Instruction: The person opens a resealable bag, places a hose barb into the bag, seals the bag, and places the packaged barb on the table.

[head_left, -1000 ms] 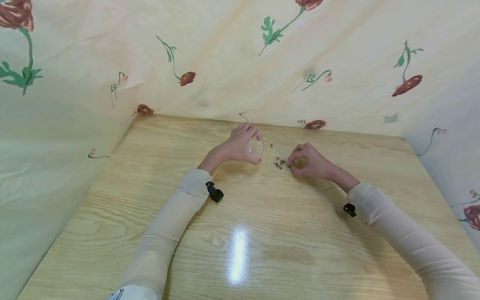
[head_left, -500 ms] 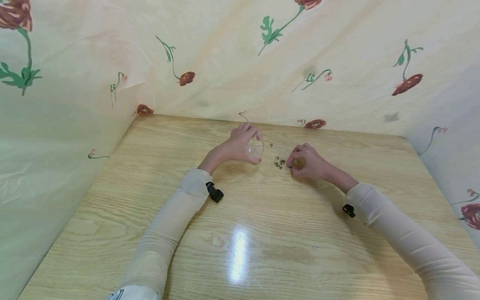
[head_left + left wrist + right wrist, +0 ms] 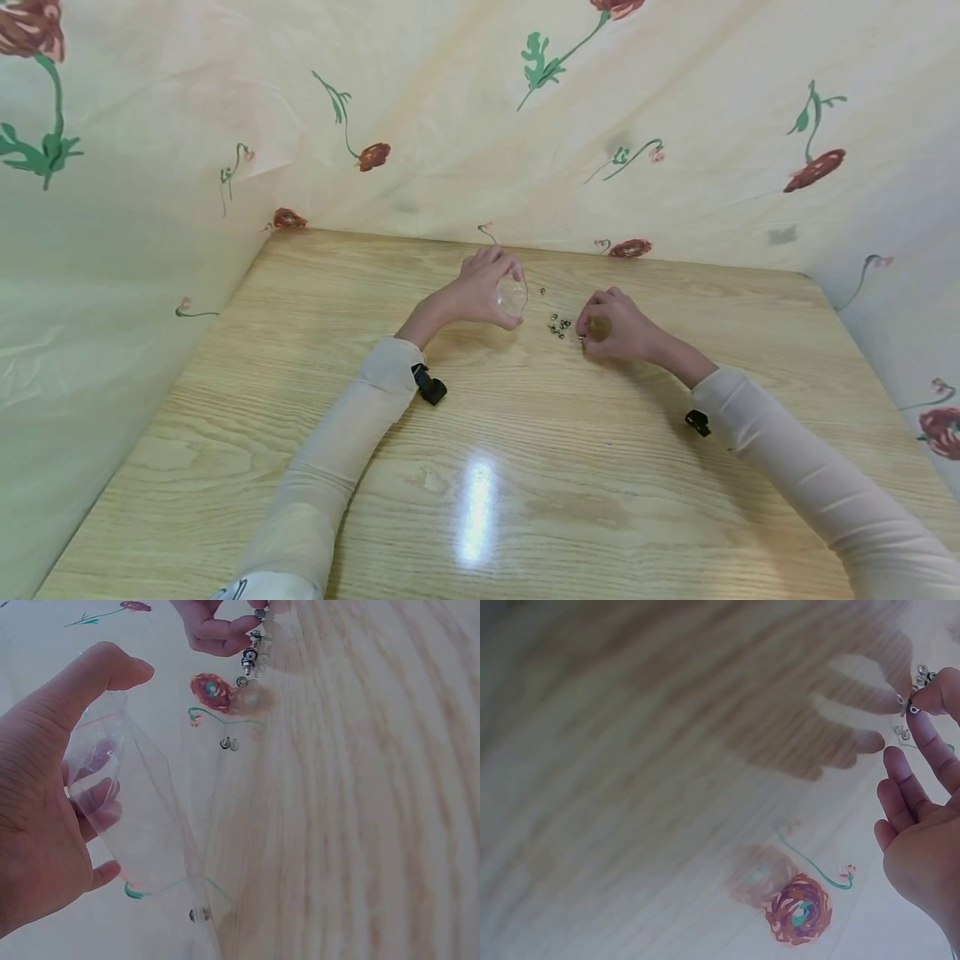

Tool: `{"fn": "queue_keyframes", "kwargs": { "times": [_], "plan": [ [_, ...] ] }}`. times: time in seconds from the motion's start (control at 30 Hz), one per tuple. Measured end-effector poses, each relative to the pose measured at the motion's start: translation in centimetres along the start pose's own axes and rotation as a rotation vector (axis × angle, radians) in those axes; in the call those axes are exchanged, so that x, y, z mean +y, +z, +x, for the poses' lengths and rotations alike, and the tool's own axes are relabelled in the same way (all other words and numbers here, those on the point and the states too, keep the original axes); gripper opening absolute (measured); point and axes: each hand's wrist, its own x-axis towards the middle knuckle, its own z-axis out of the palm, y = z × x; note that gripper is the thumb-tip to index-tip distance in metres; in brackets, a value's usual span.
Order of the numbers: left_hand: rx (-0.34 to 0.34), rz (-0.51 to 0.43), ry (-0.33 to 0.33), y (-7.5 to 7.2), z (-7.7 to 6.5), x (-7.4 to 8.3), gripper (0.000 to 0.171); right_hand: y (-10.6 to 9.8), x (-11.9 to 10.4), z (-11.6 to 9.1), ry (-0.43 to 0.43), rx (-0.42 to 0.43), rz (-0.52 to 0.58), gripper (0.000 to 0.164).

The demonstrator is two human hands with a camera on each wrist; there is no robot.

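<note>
My left hand [image 3: 480,287] holds a clear see-through container [image 3: 512,297], its thumb and fingers curved around the sides. Whether this is a cup or a bag I cannot tell. To its right lies a cluster of small shiny metal pieces [image 3: 565,323], their kind too small to make out. A single metal piece [image 3: 543,291] lies apart, nearer the container. At the cluster's right side, my right hand [image 3: 618,325] pinches one metal piece [image 3: 913,709] between thumb and index finger. Through the clear wall, another metal piece [image 3: 199,915] shows in the left wrist view; inside or behind is unclear.
The wood-grain table [image 3: 525,433] is glossy and mirrors hands and pieces. A flower-printed sheet [image 3: 442,117] hangs behind and along both sides. Each sleeve cuff carries a black strapped device, one on the left [image 3: 430,386] and one on the right [image 3: 698,421].
The right hand's thumb and index finger have drawn closer around a metal piece at the cluster's right edge. The left hand and container have stayed in place.
</note>
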Motion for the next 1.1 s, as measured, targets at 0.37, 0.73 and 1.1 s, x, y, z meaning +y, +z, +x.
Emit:
{"fn": "queue_keyframes", "kwargs": {
  "times": [0.37,0.73,1.1],
  "plan": [
    [-0.005,0.006,-0.010,0.02,-0.01,0.02,0.059,0.32,-0.01,-0.14,-0.016,0.022,-0.046,0.014],
    [-0.008,-0.001,0.004,0.04,0.01,-0.21,0.063,0.49,-0.37,0.01,-0.048,0.036,-0.053,0.013],
    [-0.004,0.002,-0.004,0.03,0.03,-0.05,0.061,0.56,-0.52,0.28,-0.080,0.079,-0.020,0.014]
  ]
}}
